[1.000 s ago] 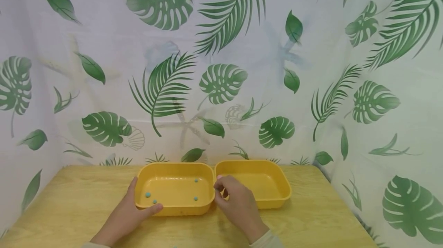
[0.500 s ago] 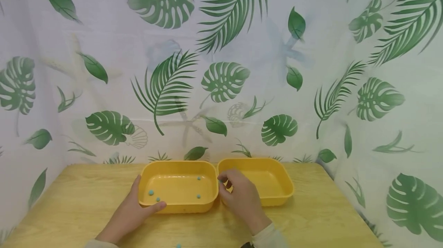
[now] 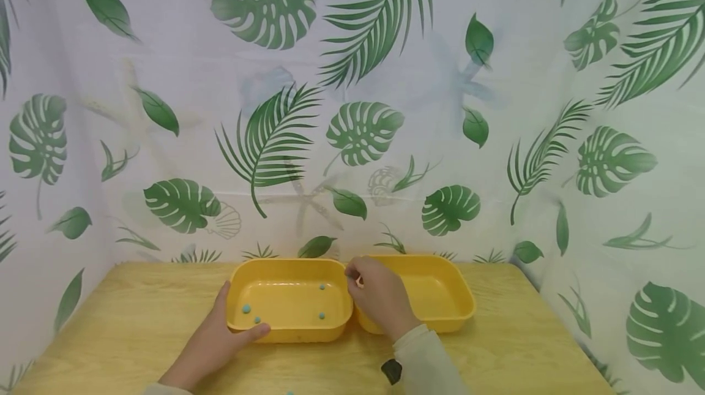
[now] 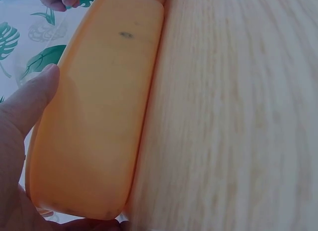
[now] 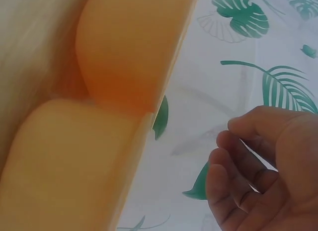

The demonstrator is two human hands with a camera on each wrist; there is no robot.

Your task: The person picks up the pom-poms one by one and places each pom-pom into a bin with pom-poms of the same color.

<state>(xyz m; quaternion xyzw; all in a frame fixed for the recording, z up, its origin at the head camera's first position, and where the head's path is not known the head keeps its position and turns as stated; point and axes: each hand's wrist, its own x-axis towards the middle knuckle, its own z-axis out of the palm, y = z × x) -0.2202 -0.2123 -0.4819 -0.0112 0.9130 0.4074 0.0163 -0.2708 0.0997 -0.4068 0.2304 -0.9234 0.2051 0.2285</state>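
Note:
My left hand holds the left yellow plastic box, its thumb on the front rim and its fingers along the left side. In the left wrist view the thumb lies against the box's rim. Several small blue-green balls, one of them a larger ball, lie spread on the box floor. My right hand is above the place where the two boxes meet. A blue-green bit shows at its fingertips in the head and left wrist views, pinched there and mostly hidden. The right wrist view does not show it.
A second yellow box stands against the right end of the first. Another blue-green ball lies on the wooden table at the bottom edge of the view. Behind the table hangs a white leaf-print cloth.
My right hand has risen a little over the boxes' meeting edge, and a dark band at its sleeve has come into view. The left hand keeps its hold. The head view has shifted slightly.

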